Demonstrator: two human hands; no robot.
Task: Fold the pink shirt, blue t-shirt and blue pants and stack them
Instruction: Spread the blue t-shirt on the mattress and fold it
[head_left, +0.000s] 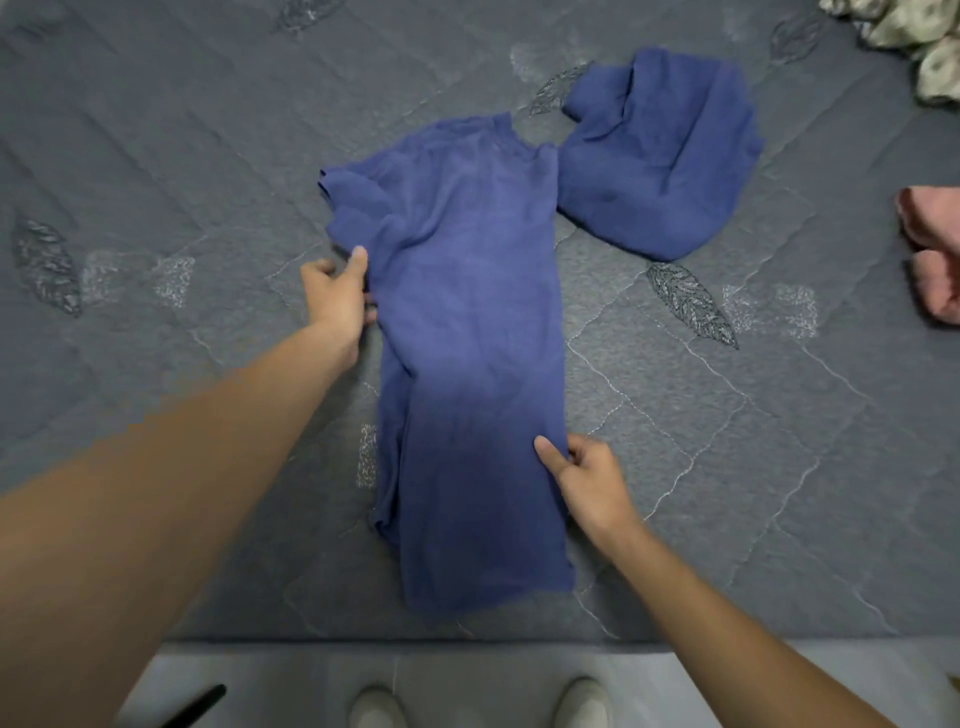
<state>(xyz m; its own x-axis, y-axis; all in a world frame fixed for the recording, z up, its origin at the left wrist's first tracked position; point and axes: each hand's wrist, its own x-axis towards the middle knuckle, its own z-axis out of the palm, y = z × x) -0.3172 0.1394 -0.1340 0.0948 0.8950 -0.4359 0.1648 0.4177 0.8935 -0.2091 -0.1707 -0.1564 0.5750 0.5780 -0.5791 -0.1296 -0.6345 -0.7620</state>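
The blue t-shirt (467, 332) lies lengthwise on the grey bed cover (182, 156), collar at the far end, its right side folded in to a straight edge. My left hand (337, 293) pinches the cloth at the shirt's left side, just below the sleeve. My right hand (584, 478) grips the folded right edge near the hem. The blue pants (660, 156) lie bunched beyond the shirt's right shoulder. The pink shirt (932, 249) shows partly at the right edge of the view.
A crumpled patterned cloth (914, 36) sits at the far right corner. The bed's front edge runs along the bottom, with pale floor (467, 686), my two feet and a dark object (195, 706) below it.
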